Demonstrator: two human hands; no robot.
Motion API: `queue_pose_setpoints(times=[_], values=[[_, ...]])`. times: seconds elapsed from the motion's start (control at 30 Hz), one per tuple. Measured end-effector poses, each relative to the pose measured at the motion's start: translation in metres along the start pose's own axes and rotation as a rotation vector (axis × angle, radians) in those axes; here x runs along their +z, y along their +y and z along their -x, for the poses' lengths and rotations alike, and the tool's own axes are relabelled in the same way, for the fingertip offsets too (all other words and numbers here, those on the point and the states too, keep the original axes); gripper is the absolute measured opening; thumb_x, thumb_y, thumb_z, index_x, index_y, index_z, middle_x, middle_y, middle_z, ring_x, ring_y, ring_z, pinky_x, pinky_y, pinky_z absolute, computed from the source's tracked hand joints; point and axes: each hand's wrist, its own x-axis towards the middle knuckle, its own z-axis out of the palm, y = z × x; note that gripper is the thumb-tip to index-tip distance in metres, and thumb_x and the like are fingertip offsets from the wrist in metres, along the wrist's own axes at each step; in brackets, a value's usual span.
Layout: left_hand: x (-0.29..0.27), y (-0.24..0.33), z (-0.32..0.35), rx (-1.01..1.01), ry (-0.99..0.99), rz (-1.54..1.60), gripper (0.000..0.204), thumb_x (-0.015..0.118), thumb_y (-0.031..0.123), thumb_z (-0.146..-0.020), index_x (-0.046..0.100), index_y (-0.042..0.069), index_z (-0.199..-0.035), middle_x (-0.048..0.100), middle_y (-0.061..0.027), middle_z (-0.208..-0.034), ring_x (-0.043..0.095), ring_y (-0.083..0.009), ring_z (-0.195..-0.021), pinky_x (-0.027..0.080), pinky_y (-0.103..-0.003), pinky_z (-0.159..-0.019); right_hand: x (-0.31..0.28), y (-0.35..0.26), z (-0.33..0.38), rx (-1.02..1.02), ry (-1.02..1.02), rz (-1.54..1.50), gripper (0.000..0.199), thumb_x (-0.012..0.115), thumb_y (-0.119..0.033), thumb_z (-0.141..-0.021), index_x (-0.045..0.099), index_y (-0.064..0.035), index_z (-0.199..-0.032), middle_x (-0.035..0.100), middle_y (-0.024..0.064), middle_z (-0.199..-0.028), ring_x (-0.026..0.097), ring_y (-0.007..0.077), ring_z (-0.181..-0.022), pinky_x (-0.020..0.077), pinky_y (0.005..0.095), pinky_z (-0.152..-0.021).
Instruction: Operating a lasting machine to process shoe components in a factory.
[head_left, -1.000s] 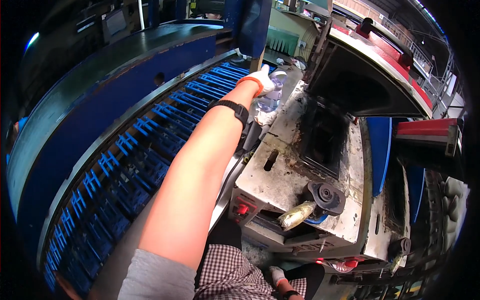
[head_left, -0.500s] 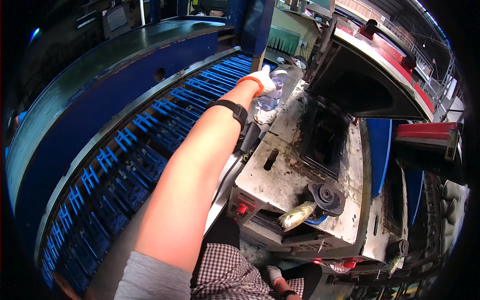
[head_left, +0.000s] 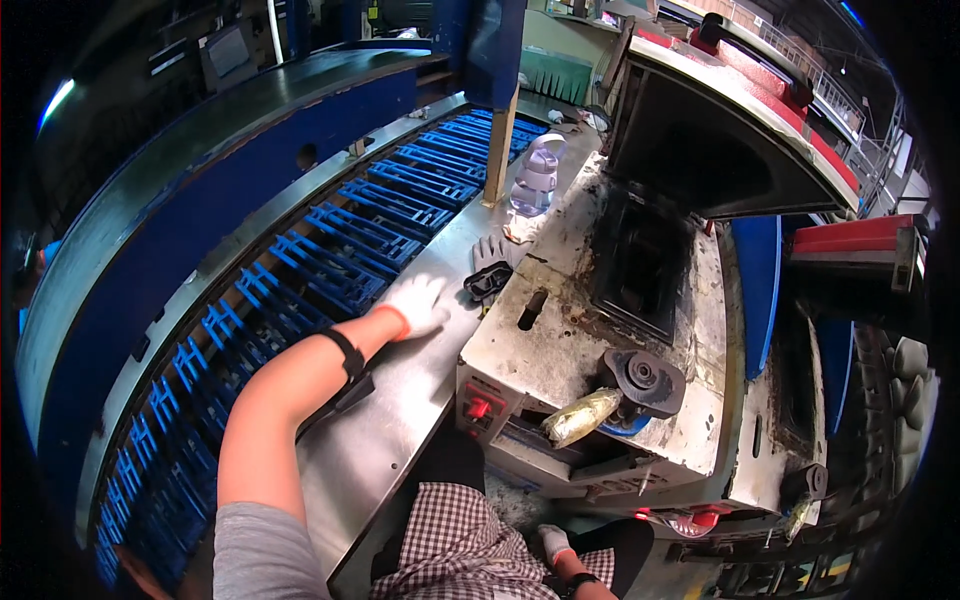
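My left hand (head_left: 418,305), in a white glove with an orange cuff, is over the metal ledge beside the blue slatted conveyor. Its fingers are stretched out and apart, and nothing shows in them. Just ahead lies a grey work glove (head_left: 490,252) with a black molded piece (head_left: 487,282) at its near end. Farther off, a clear lilac water bottle (head_left: 534,187) stands upright, untouched. Part of a dark, flat item (head_left: 352,392) shows from under my left forearm. My right hand (head_left: 553,543), gloved in white, is low beside my checked apron; its fingers are too small to make out.
A worn white machine (head_left: 560,335) stands to the right of the ledge, its black-lined lid (head_left: 700,150) raised. A dark knob-like fitting with a wrapped handle (head_left: 585,415) juts from its front corner. A wooden post (head_left: 500,150) rises by the conveyor (head_left: 330,245).
My left hand has let go of the bottle and drawn back toward me along the ledge. The bottle now stands alone. My right hand has stayed low by my lap.
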Motion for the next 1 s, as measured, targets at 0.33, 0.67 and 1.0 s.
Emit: queue_pose_setpoints(times=[0.33, 0.67, 1.0], values=[[0.028, 0.01, 0.06, 0.255, 0.443, -0.062, 0.045, 0.062, 0.025, -0.08, 0.056, 0.005, -0.121, 0.053, -0.0188, -0.12, 0.048, -0.0392, -0.115, 0.039, -0.047, -0.1, 0.013, -0.018, 0.019, -0.112, -0.001, 0.195, 0.023, 0.057, -0.015, -0.093, 0.065, -0.0023, -0.11, 0.067, 0.0088, -0.108, 0.061, 0.0203, -0.1, 0.0476, 0.0323, -0.088], [0.026, 0.016, 0.057, 0.221, 0.382, 0.028, 0.042, 0.058, 0.025, -0.084, 0.055, 0.007, -0.122, 0.053, -0.0168, -0.122, 0.047, -0.0379, -0.12, 0.034, -0.048, -0.107, 0.017, -0.035, 0.036, -0.016, 0.035, 0.131, 0.025, 0.056, -0.014, -0.092, 0.066, -0.0019, -0.112, 0.068, 0.0098, -0.111, 0.06, 0.0222, -0.106, 0.045, 0.032, -0.094], [0.026, 0.017, 0.056, 0.214, 0.397, 0.059, 0.037, 0.059, 0.023, -0.082, 0.058, 0.007, -0.116, 0.055, -0.0156, -0.117, 0.049, -0.035, -0.115, 0.038, -0.045, -0.101, 0.02, -0.046, 0.05, -0.091, 0.035, 0.306, 0.028, 0.053, -0.016, -0.092, 0.067, -0.0017, -0.112, 0.067, 0.0121, -0.115, 0.059, 0.0246, -0.112, 0.0429, 0.0321, -0.099]])
